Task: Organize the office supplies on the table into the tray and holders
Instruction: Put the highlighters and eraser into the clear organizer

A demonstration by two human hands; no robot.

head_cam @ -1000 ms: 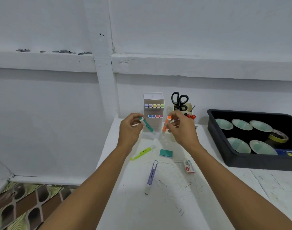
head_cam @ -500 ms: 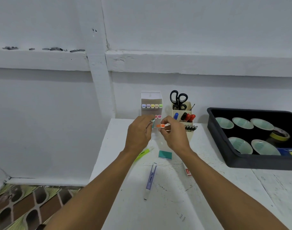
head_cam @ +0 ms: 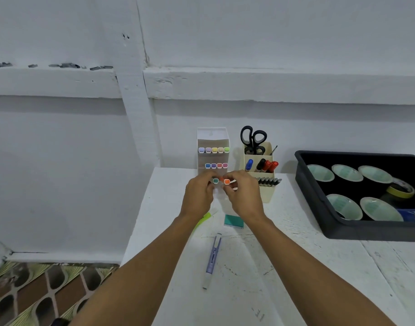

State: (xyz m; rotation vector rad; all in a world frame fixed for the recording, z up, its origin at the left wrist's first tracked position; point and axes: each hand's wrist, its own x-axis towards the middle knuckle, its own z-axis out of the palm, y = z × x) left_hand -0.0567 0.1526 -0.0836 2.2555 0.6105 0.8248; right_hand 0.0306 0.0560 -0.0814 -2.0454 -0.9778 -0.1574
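Teal marker (head_cam: 215, 181): pinched in the left hand (head_cam: 198, 196); its cap end is seen at the bottom row of the clear marker holder (head_cam: 213, 161), where a second ago it was held tilted and clear of the holder.
Orange marker (head_cam: 226, 181): pinched in the right hand (head_cam: 245, 196), just beside the teal one at the same row; a second ago it was likewise held up in the air.
Holder rows: five caps are shown in the top row, four in the middle; the bottom row is being filled.
Meaning for the task: both markers are judged nearly seated; release is not yet made.
Left on the table (head_cam: 296, 267): a yellow-green highlighter (head_cam: 204, 218) partly hidden by the left wrist, a teal eraser (head_cam: 234, 221), a lilac pen (head_cam: 212, 261).
Cream desk organiser (head_cam: 263, 175): scissors (head_cam: 253, 140) and markers are held.
Black tray (head_cam: 357, 231): tape rolls (head_cam: 343, 205) are already stored.
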